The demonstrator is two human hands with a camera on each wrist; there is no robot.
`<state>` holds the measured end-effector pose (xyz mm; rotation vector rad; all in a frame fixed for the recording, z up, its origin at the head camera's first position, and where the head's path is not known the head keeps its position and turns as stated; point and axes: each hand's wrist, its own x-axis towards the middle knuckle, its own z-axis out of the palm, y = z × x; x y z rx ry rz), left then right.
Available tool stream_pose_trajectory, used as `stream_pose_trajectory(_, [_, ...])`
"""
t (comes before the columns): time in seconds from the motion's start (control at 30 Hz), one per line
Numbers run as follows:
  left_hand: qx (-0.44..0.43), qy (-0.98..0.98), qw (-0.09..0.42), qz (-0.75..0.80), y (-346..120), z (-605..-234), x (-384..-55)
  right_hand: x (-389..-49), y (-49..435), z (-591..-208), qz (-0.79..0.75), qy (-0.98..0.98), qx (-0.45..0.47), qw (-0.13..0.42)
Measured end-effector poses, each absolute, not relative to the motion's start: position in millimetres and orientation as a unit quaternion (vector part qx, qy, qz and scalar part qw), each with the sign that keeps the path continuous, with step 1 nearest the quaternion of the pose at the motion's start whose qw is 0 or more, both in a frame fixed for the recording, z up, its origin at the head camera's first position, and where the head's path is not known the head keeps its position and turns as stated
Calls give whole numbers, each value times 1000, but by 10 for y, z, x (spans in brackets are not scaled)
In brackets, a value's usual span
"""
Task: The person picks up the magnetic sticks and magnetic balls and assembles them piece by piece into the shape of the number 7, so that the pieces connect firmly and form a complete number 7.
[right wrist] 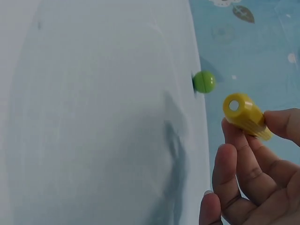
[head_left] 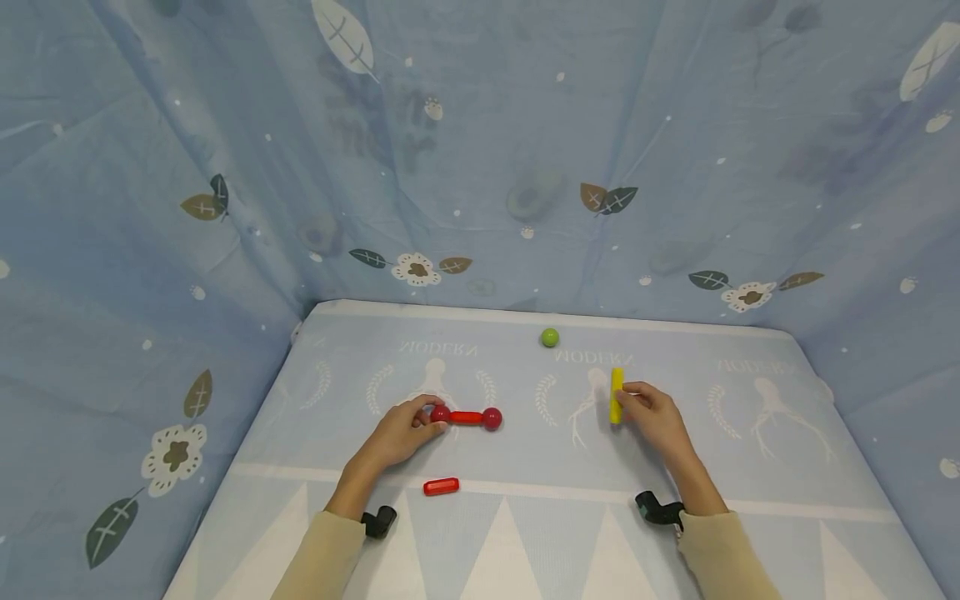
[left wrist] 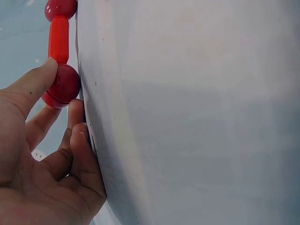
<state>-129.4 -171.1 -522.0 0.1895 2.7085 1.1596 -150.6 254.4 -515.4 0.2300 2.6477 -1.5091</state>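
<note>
My left hand pinches the near dark red ball between thumb and fingers. A short red rod runs from that ball to a second red ball, forming a dumbbell shape low over the table. To the right, my right hand pinches a yellow rod between thumb and fingertips. In the right wrist view the rod's end shows a round silvery spot, and the rod is held up off the surface. A loose red rod lies between the forearms, nearer to the left hand.
A green ball rests near the far edge of the table. Blue patterned cloth hangs close behind and at both sides. Black wrist devices stick out from both wrists.
</note>
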Motion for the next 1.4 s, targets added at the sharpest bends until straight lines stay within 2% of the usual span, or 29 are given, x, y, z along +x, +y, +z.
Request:
stream_pose_trajectory(0.5, [61,913,95,392,-1720,-5240,-1290,-1430,2116,-5196,-545,830,62,97])
stream_pose_trajectory(1.4, [64,913,98,391,-1727,-5247,-1314,-1182,1314,-5258,-586,798,-5,137])
